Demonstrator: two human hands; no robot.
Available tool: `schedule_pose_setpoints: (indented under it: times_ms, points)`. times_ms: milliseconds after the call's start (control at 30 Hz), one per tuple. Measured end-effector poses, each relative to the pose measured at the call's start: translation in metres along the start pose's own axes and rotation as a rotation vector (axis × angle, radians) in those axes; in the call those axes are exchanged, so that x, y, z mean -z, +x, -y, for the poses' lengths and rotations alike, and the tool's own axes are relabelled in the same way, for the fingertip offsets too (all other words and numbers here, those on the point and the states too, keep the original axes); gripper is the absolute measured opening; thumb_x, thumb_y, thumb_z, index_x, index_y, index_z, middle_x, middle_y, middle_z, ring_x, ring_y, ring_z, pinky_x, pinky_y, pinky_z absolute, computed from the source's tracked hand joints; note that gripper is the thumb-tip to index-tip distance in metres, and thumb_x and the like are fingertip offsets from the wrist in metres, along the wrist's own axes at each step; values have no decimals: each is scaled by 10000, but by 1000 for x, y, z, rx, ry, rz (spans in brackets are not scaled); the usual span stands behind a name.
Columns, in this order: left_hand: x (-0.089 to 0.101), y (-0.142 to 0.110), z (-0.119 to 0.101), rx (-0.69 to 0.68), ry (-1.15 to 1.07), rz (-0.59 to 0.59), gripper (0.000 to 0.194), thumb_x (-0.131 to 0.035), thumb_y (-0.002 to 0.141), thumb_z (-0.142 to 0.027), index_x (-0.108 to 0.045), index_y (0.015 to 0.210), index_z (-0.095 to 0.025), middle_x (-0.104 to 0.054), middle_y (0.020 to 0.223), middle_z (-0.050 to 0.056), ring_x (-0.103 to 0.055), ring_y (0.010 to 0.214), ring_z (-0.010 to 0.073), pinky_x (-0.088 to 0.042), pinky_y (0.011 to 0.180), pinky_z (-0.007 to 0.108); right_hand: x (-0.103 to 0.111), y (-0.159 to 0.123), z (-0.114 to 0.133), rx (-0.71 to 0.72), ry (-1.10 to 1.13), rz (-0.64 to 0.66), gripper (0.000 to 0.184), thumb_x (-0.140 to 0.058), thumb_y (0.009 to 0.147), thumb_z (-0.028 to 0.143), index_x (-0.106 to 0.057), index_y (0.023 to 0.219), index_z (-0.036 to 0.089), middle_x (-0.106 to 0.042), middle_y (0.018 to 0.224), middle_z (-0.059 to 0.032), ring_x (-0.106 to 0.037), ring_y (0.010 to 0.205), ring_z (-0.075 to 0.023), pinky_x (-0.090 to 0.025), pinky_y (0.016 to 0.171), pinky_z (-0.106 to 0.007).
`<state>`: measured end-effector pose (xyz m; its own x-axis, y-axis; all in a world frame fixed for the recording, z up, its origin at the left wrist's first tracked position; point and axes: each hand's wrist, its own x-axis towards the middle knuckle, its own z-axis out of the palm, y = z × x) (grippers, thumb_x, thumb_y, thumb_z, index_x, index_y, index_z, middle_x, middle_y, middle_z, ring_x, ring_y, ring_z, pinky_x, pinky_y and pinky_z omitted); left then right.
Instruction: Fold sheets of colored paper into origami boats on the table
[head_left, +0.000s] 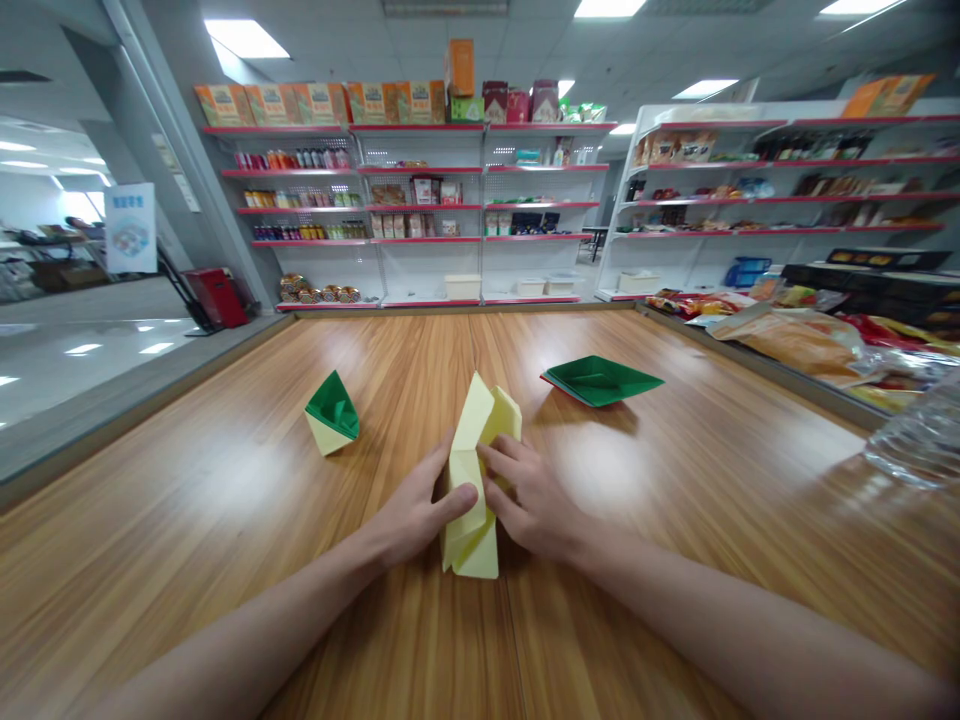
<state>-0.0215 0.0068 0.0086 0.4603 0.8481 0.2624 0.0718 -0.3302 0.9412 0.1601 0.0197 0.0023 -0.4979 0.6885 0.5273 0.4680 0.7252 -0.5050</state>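
Note:
A pale yellow sheet of folded paper (pixel 466 465) stands on the wooden table between my hands, its flaps partly spread apart. My left hand (pixel 424 505) grips its left side, thumb lying over the front flap and the fingers behind it, mostly hidden. From the right, my right hand (pixel 529 492) holds the paper's other side, with fingertips tucked in at the gap between the flaps. Off to the left sits a small folded paper boat (pixel 332 412), green inside and pale yellow below. A longer green paper boat (pixel 602 380) with a reddish underside lies to the right.
The wooden table (pixel 225 540) has a raised edge along its sides. At its right stand a clear plastic container (pixel 919 435) and a heap of packaged goods (pixel 817 345). Stocked shelves (pixel 420 240) rise beyond the far edge. A red box (pixel 216 297) is on the floor at left.

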Motion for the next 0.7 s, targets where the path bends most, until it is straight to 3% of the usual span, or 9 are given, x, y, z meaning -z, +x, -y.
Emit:
schedule_pose_setpoints:
  times_ms: [167,267,367,433,567,700]
  points:
    - [-10,1,-3,63,-59,-213,547,-657,771,-295,-488,1280,-190,-562,1270,91,-525,1147,260,-389,964,343,-3,-1,10,105,-111,54,359,-536,744,175,-559,1101,133,-556,921,-93,-502,877,-242,-434,839,-425]
    - [-6,3,1,142,-305,-340,471,-633,753,-269,-543,1203,-160,-650,1115,81,-601,1021,260,-454,855,330,-6,-2,8,53,-67,-8,441,-529,764,166,-508,1204,144,-573,973,-95,-527,911,-228,-447,844,-396]
    - [3,5,7,247,-621,-344,425,-581,748,-292,-585,1134,-114,-693,984,93,-642,919,280,-485,778,345,-8,-1,-1,-68,-9,-110,449,-513,778,156,-498,1227,133,-611,932,-79,-573,873,-205,-463,832,-363]
    - [7,5,9,260,-711,-311,415,-575,747,-281,-598,1123,-107,-702,951,92,-649,905,281,-485,780,344,-8,0,-6,-152,19,-139,413,-502,780,149,-532,1192,138,-634,874,-60,-600,825,-194,-474,804,-347]
    - [8,5,9,228,-716,-210,383,-593,739,-275,-629,1088,-120,-711,923,83,-655,896,274,-485,787,336,-7,2,-10,-232,45,-119,408,-489,797,161,-553,1198,187,-641,788,-19,-612,736,-177,-482,725,-313]
    - [8,4,6,272,-707,-260,380,-595,703,-321,-656,1013,-111,-714,908,88,-652,906,288,-491,790,349,-5,3,-7,-239,43,-120,432,-506,806,197,-531,1237,223,-635,767,-6,-605,721,-174,-473,706,-305]
